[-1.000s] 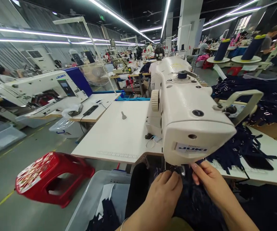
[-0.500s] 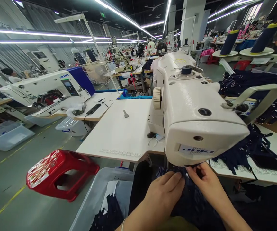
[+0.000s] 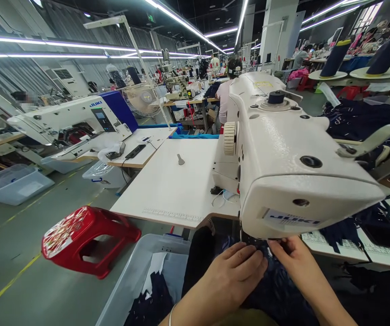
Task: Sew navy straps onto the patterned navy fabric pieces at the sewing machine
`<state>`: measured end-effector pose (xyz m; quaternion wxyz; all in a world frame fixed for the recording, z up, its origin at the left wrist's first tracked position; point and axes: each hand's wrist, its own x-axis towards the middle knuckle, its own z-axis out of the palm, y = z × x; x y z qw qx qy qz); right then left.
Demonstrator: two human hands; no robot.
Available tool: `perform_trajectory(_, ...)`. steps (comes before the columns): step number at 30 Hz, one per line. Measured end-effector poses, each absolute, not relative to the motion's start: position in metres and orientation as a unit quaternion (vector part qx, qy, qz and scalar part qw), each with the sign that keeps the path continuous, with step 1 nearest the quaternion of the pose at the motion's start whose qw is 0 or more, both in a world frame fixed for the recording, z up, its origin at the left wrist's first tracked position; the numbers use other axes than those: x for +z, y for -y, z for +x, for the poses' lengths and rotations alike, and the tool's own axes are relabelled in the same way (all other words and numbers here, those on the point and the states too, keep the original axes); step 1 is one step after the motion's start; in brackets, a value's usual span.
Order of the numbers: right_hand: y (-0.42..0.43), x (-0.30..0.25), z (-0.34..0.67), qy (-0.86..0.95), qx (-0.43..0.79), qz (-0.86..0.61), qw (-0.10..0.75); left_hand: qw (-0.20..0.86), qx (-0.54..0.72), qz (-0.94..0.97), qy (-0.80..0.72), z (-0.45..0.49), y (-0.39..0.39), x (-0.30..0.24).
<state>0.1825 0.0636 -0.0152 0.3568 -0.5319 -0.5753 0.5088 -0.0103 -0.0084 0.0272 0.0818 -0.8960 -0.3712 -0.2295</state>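
Note:
A white sewing machine (image 3: 283, 154) stands on a white table (image 3: 178, 190) right in front of me. Dark navy fabric (image 3: 276, 290) lies under the machine's head and over my lap. My left hand (image 3: 235, 271) rests curled on this fabric just below the machine's front end, its fingers pressing the cloth. My right hand (image 3: 293, 262) pinches the same fabric beside it, fingertips close to the needle area, which the machine head hides. The two hands nearly touch.
A red plastic stool (image 3: 86, 240) lies tipped on the floor at left. A clear bin (image 3: 140, 280) with navy scraps sits below the table edge. More navy pieces (image 3: 361, 222) pile at right. Another sewing machine (image 3: 69, 122) and other workers are behind.
The view has drifted closer and to the right of the machine. My right hand's fingers have drawn in from stretched to a pinch near the needle; the left hand stays on the fabric.

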Motion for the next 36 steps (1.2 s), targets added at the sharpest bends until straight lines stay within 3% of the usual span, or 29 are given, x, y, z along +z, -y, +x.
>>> perform_trajectory(17, -0.061, -0.005, 0.188, 0.599, 0.504, -0.521, 0.339, 0.076, -0.233, -0.86, 0.447, 0.003, 0.005, 0.029)
perform_trajectory(22, -0.066, -0.006, 0.193, 0.631, 0.449, -0.553, 0.307, 0.137, -0.203, -0.846, 0.474, 0.014, 0.011, 0.019)
perform_trajectory(28, -0.094, -0.008, 0.19, 0.74, 0.355, -0.492, 0.29, 0.244, -0.157, -0.84, 0.459, 0.024, 0.018, 0.014)
perform_trajectory(36, -0.121, -0.03, 0.195, 0.779, 0.239, -0.45, 0.364, 0.282, -0.148, -0.816, 0.482, 0.035, 0.018, 0.011)
